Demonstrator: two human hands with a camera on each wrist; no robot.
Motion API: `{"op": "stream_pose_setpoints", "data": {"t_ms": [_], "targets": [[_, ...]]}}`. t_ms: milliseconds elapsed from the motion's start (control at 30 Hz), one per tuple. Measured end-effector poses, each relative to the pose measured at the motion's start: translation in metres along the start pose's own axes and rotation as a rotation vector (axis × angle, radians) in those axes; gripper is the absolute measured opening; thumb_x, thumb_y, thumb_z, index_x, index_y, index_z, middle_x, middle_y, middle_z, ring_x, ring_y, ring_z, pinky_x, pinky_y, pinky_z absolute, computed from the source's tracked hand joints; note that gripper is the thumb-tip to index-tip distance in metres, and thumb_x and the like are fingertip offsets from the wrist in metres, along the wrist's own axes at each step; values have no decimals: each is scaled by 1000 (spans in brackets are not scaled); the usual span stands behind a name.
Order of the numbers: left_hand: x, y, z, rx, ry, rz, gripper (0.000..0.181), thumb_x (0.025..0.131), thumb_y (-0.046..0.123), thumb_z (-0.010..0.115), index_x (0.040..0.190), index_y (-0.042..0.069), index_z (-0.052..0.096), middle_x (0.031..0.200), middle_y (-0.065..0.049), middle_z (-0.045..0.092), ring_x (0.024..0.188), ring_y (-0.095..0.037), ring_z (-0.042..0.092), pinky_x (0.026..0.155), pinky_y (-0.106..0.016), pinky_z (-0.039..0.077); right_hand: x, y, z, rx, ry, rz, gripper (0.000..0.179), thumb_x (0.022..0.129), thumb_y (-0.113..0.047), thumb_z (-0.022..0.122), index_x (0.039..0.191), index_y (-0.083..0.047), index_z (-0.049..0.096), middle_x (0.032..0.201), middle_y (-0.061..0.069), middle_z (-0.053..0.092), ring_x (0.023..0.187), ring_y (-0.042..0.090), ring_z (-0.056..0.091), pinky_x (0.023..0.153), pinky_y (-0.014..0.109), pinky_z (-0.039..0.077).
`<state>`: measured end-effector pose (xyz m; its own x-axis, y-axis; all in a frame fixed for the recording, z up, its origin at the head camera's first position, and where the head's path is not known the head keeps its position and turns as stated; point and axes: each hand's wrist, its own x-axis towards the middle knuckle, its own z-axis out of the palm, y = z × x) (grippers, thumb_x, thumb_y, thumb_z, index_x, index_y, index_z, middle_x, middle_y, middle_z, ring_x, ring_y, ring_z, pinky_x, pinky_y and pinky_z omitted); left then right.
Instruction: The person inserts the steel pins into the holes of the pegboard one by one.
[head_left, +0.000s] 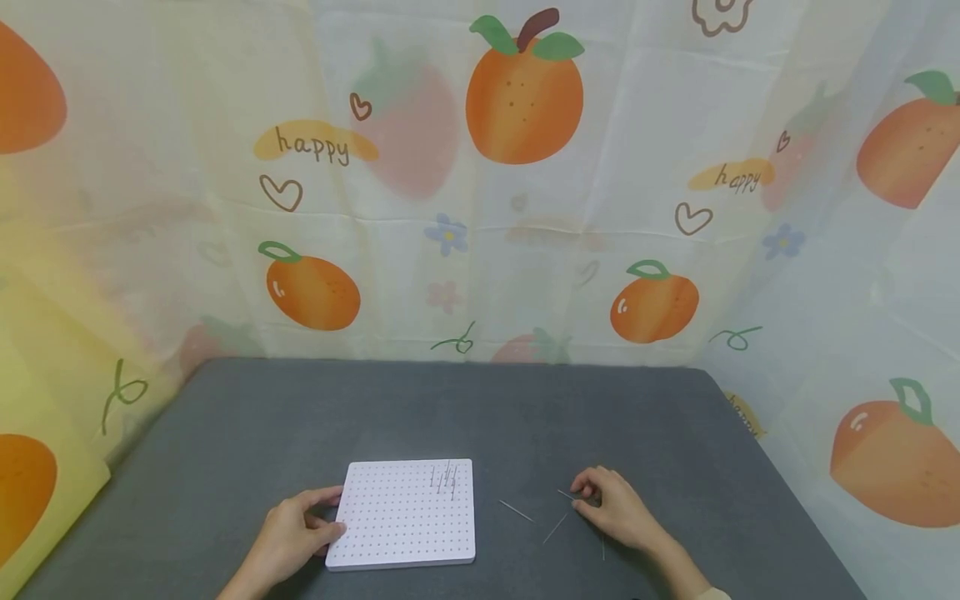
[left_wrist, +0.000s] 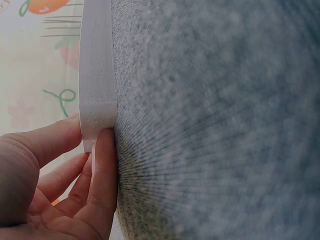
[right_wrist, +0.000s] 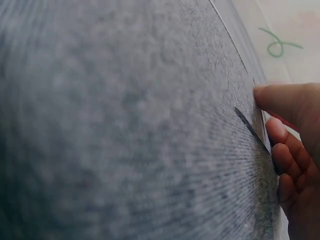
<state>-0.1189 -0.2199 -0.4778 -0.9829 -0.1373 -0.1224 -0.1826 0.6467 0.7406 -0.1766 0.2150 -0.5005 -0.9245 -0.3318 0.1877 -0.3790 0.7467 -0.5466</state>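
My left hand point(head_left: 288, 533) grips the left edge of a white pegboard point(head_left: 397, 521), thumb on top and fingers at its side and underneath. The board's thick edge point(left_wrist: 98, 65) shows in the left wrist view. Several thin metal pins point(head_left: 453, 486) stand upright in holes near the board's far right corner. Over the table to the right, my right hand point(head_left: 618, 510) reaches down with thumb and forefinger apart, at the end of a loose pin point(head_left: 565, 494). In the right wrist view, a dark pin point(right_wrist: 251, 129) lies close to the fingers.
Other loose pins lie on the dark grey table point(head_left: 360, 408): one pin point(head_left: 516, 510) just right of the board, another pin point(head_left: 555, 528) nearer the hand, and a pin point(head_left: 603, 547) below it. A fruit-printed curtain point(head_left: 510, 275) hangs behind the table.
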Motion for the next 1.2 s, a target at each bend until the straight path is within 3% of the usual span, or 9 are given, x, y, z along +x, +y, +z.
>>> {"op": "stream_pose_setpoints", "data": {"t_ms": [500,1200], "targets": [[-1,-1,-1,-16,-6,-5,53,69,4,75,119,-3,57,106,-16,63,61,-12,60,50,-27,50,-1,-2,3,-16,16,-7,20,75,-13,73,80,-26,59,75,-14,47,73,4,40,66,23,33],[1,-1,0,-3,-11,-1,54,70,5,75,120,-3,57,108,-18,62,62,-11,59,50,-27,50,1,-7,4,-45,18,45,21,76,-11,72,70,-27,60,73,-15,47,71,4,40,66,22,32]]}}
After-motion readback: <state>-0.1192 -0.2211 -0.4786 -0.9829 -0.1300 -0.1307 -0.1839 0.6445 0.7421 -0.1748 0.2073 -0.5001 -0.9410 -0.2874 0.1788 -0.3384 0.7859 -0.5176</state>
